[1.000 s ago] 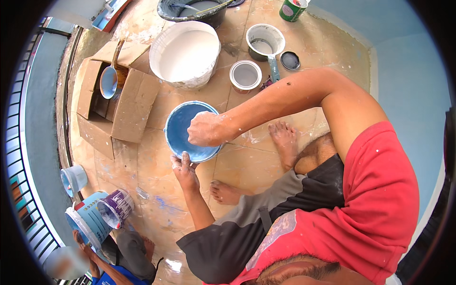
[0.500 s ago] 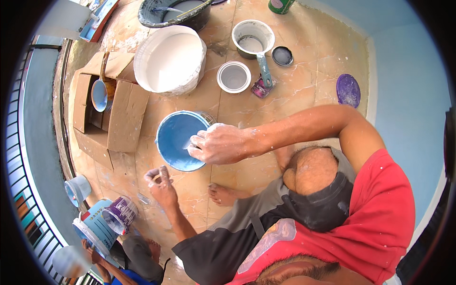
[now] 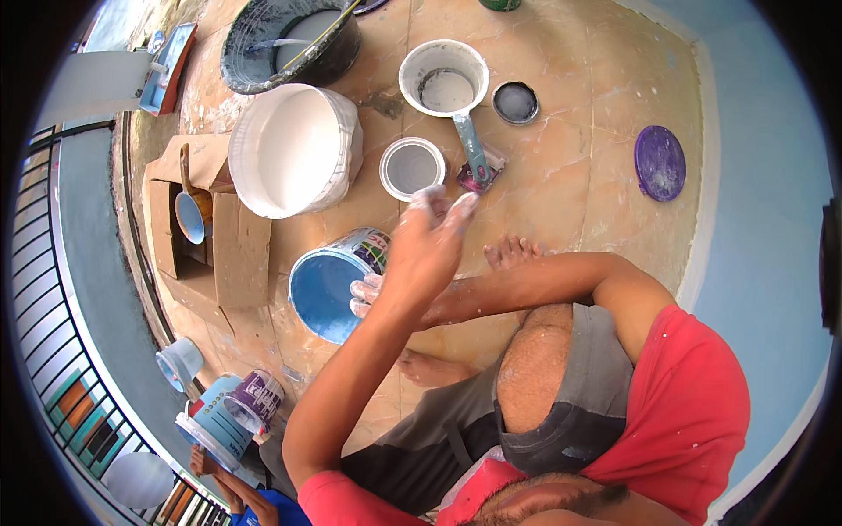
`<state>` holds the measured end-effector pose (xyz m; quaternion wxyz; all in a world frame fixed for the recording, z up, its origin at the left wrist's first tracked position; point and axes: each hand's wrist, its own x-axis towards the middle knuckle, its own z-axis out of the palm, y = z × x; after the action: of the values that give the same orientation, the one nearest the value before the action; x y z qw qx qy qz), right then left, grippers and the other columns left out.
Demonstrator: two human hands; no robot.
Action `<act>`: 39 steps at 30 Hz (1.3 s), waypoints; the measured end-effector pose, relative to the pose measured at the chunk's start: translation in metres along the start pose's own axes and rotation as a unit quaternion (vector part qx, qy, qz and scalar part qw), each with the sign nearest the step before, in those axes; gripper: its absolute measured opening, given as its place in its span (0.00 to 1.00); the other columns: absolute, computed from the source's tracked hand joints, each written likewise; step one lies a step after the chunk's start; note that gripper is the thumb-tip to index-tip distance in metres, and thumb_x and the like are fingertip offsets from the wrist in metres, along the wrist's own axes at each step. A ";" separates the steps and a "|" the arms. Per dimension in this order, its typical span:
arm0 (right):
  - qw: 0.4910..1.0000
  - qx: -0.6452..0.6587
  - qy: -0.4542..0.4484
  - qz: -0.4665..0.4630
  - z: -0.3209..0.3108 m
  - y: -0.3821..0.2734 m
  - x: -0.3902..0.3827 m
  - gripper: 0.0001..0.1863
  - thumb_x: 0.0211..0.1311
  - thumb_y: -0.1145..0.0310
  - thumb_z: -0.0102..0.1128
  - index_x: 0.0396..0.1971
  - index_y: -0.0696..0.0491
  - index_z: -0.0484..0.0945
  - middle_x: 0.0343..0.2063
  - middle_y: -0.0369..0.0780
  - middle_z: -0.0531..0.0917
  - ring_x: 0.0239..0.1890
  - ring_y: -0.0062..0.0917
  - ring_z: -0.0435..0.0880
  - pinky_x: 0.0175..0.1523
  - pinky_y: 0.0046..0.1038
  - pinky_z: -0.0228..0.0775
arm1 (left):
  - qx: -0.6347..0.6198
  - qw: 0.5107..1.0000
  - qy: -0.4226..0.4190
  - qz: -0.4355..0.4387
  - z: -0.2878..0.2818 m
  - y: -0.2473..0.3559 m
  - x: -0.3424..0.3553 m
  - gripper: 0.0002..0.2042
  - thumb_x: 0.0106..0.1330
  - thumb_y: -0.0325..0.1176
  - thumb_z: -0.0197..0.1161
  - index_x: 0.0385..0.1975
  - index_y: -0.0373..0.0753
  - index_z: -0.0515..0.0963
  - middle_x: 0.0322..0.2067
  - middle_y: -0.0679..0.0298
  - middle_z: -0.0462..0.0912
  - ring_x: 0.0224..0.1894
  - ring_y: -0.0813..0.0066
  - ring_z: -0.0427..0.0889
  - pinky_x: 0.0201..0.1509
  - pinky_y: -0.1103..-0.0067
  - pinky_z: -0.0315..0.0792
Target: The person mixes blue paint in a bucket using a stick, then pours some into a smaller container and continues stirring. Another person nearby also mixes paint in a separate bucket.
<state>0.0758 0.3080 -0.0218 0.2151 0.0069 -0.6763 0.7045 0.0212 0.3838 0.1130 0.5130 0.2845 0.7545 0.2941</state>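
Note:
A blue-lined bucket [image 3: 320,285], its mouth tilted toward me, stands on the tiles in front of me. The fingers of my right hand [image 3: 367,294] curl over its right rim; the rest of that hand is hidden behind my left forearm. My left hand [image 3: 430,232] is raised across my right arm, thumb and fingers apart, holding nothing. White paint smears coat both hands. Just beyond my left hand are a small white tub [image 3: 412,168] and a white pot [image 3: 445,77] with a grey-blue handle, which reaches over a small purple packet [image 3: 478,175].
A large white pail [image 3: 295,151] of white paint, a dark basin [image 3: 338,61] and a cardboard box [image 3: 243,250] with a dipper [image 3: 190,215] stand left. Lids [image 3: 660,163] lie right. Another person's hands [image 3: 203,463] hold a light-blue bucket [image 3: 219,425] at lower left.
My left hand has swung up and right, crossing over my right arm. The blue bucket has tipped further toward me, with my right hand staying at its rim.

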 end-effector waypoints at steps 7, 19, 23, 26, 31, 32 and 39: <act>0.868 -0.479 -0.057 -0.115 0.028 0.048 -0.015 0.33 0.75 0.48 0.52 0.70 0.55 0.72 0.71 0.54 0.74 0.70 0.53 0.76 0.70 0.52 0.72 | -0.081 0.980 0.125 -0.132 0.117 -0.010 0.119 0.27 0.75 0.48 0.70 0.57 0.28 0.72 0.46 0.47 0.87 0.48 0.55 0.88 0.54 0.61 0.80; 0.926 -0.376 -0.027 -0.001 0.004 0.051 -0.004 0.30 0.73 0.49 0.57 0.67 0.51 0.75 0.66 0.55 0.75 0.67 0.55 0.78 0.62 0.52 0.79 | -0.184 0.977 0.026 0.104 0.028 0.025 0.036 0.11 0.79 0.30 0.63 0.51 0.31 0.71 0.35 0.61 0.81 0.30 0.79 0.79 0.34 0.77 0.75; 0.974 -0.212 -0.023 0.081 -0.036 0.002 0.014 0.27 0.72 0.52 0.61 0.62 0.53 0.77 0.59 0.54 0.79 0.62 0.51 0.82 0.58 0.47 0.82 | -0.141 0.984 0.046 0.103 -0.016 0.003 -0.019 0.15 0.78 0.30 0.64 0.59 0.34 0.73 0.41 0.62 0.81 0.36 0.78 0.79 0.39 0.79 0.74; 0.979 -0.127 -0.040 0.152 -0.059 -0.044 0.037 0.24 0.70 0.54 0.65 0.58 0.55 0.79 0.53 0.53 0.82 0.59 0.49 0.84 0.54 0.44 0.84 | -0.084 0.973 0.129 0.173 -0.044 -0.021 -0.056 0.16 0.77 0.29 0.65 0.58 0.31 0.73 0.39 0.61 0.81 0.35 0.78 0.79 0.39 0.78 0.75; 0.905 -0.392 -0.054 0.158 -0.038 -0.038 0.065 0.18 0.66 0.63 0.69 0.49 0.57 0.79 0.43 0.52 0.82 0.46 0.46 0.89 0.41 0.42 0.87 | -0.168 0.970 0.167 0.056 -0.096 -0.037 -0.139 0.16 0.77 0.28 0.65 0.59 0.31 0.73 0.39 0.65 0.80 0.33 0.81 0.77 0.39 0.80 0.75; 0.905 -0.402 -0.016 0.135 -0.031 -0.034 0.070 0.17 0.65 0.64 0.69 0.48 0.58 0.78 0.42 0.52 0.81 0.42 0.47 0.89 0.38 0.44 0.87 | -0.174 0.964 0.196 0.044 -0.104 -0.041 -0.155 0.14 0.78 0.29 0.65 0.57 0.32 0.73 0.37 0.65 0.80 0.32 0.81 0.77 0.37 0.80 0.74; 0.922 -0.315 0.064 0.216 -0.027 -0.032 0.086 0.28 0.60 0.62 0.72 0.57 0.60 0.77 0.48 0.56 0.82 0.42 0.51 0.90 0.50 0.48 0.84 | -0.242 0.899 0.365 -0.010 -0.148 -0.143 -0.249 0.09 0.81 0.30 0.62 0.50 0.33 0.71 0.35 0.64 0.79 0.28 0.80 0.77 0.30 0.80 0.74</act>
<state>0.0158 0.3587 0.0319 0.0916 -0.2519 -0.8333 0.4836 -0.0583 0.0843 0.2035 0.2572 0.0168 0.7975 0.5454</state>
